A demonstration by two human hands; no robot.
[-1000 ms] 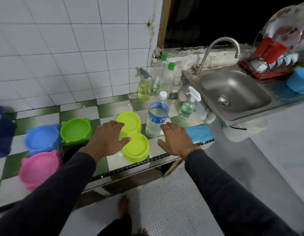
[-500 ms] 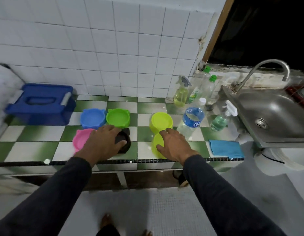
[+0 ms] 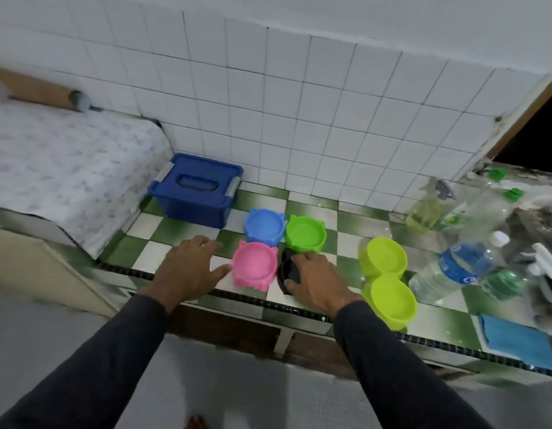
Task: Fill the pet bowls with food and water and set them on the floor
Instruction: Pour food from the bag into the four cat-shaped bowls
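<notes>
Left hand flat beside pink bowl; right hand curled over black bowl; water bottle label blurred, unreadable.

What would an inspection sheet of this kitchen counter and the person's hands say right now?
Surface: green-and-white checked tile counter.
Job's things: blue bowl, green bowl, pink bowl, black bowl, lime double bowl, all empty; water bottle lying tilted.
Clutter: blue lidded box, spray bottles, blue cloth.
Grip: left hand open, beside the pink bowl; right hand resting on the black bowl.
Cables: nothing seen.
Surroundings: white wall tiles, patterned cloth at left.
</notes>
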